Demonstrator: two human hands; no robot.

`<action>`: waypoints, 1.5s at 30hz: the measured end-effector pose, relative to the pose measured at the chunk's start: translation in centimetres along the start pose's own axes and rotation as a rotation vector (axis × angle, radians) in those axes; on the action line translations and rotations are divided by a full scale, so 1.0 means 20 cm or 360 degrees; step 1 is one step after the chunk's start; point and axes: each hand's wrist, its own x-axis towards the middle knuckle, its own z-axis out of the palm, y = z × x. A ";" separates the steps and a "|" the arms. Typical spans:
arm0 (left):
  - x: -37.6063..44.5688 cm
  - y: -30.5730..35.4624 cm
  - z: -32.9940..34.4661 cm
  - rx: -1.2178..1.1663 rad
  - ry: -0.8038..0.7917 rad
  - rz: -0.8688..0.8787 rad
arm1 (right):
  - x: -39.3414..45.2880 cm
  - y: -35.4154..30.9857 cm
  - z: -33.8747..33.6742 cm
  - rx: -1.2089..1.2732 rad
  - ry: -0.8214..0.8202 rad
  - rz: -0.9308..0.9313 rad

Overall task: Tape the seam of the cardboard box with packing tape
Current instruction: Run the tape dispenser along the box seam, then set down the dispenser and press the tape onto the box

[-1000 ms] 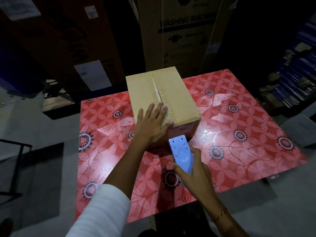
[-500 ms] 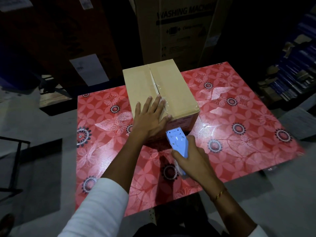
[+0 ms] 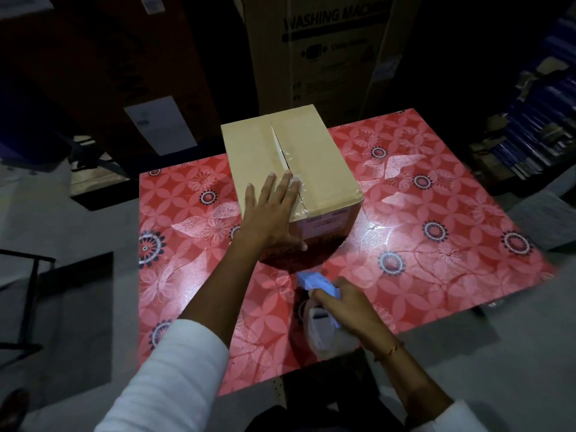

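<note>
A tan cardboard box stands on the red flowered table, its top seam running away from me with clear tape glinting along the near half. My left hand lies flat on the box's near left corner, fingers spread, thumb down the front face. My right hand grips a blue tape dispenser, blurred, low over the table in front of the box and apart from it. The far part of the seam gapes slightly.
A tall carton marked washing machine stands just behind the table. Dark cartons fill the back left, stacked goods the right. A black metal frame stands on the grey floor at left.
My right hand has pulled the dispenser away from the box's front face, down and toward me. My left hand stays pressed on the box.
</note>
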 end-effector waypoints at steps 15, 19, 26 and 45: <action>-0.08 0.06 0.06 0.0143 0.0285 -0.0111 | 0.28 0.40 -0.35 0.1176 0.0366 0.0140; -0.09 0.09 0.06 0.0161 0.0315 -0.0202 | 0.32 0.40 -0.44 0.1193 0.0369 0.0127; -0.09 0.13 0.05 0.0170 0.0263 -0.0316 | 0.48 0.39 -0.56 0.0884 0.0319 0.0011; -0.14 0.04 0.04 0.0134 0.0118 -0.0264 | 0.64 0.23 -0.72 -0.0489 0.0731 -0.0763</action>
